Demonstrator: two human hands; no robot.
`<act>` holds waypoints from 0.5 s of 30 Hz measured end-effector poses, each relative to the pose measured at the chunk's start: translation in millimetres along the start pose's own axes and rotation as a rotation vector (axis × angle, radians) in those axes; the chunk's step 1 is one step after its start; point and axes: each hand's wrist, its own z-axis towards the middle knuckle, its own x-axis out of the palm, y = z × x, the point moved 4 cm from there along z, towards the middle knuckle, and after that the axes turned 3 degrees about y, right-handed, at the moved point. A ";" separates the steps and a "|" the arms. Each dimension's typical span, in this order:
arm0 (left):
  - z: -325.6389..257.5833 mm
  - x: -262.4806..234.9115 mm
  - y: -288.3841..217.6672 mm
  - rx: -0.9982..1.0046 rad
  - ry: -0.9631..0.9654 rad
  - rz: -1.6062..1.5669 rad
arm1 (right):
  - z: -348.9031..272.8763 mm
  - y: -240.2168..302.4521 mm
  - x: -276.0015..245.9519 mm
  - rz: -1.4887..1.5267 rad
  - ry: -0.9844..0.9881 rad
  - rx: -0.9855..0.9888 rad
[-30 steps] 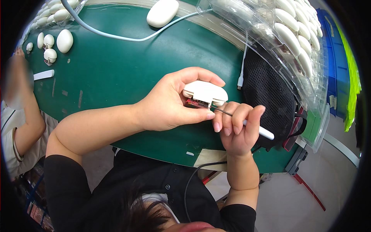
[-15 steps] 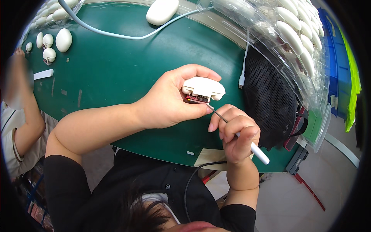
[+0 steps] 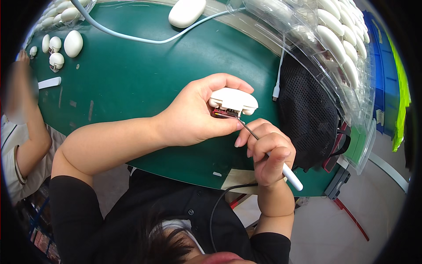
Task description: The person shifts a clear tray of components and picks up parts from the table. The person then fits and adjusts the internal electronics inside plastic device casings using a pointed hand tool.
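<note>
My left hand (image 3: 193, 112) is closed around a white rounded plastic device (image 3: 235, 99), fingers over the top and thumb underneath. On the side toward me the device is open, showing a red circuit board (image 3: 225, 113) with dark parts. My right hand (image 3: 269, 152) grips a thin tool with a white handle (image 3: 292, 177) and a dark metal shaft (image 3: 249, 131), which looks like a screwdriver. The shaft's tip meets the device's open edge by the board, close to my left thumb. The exact contact is too small to make out.
Clear trays of white shells (image 3: 332, 42) stand at the far right, beside a black mesh bag (image 3: 307, 110). A pale cable (image 3: 162, 42) crosses the green table (image 3: 132, 83). White pieces (image 3: 73, 44) lie at the far left, near another person's arm (image 3: 30, 119).
The tool's handle has swung slightly left, and the tip sits a little higher against the device's open edge. The device has shifted very slightly right.
</note>
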 end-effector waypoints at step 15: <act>1.2 -0.9 -1.0 0.002 -0.007 0.009 | 1.2 -0.2 0.3 0.006 0.007 -0.045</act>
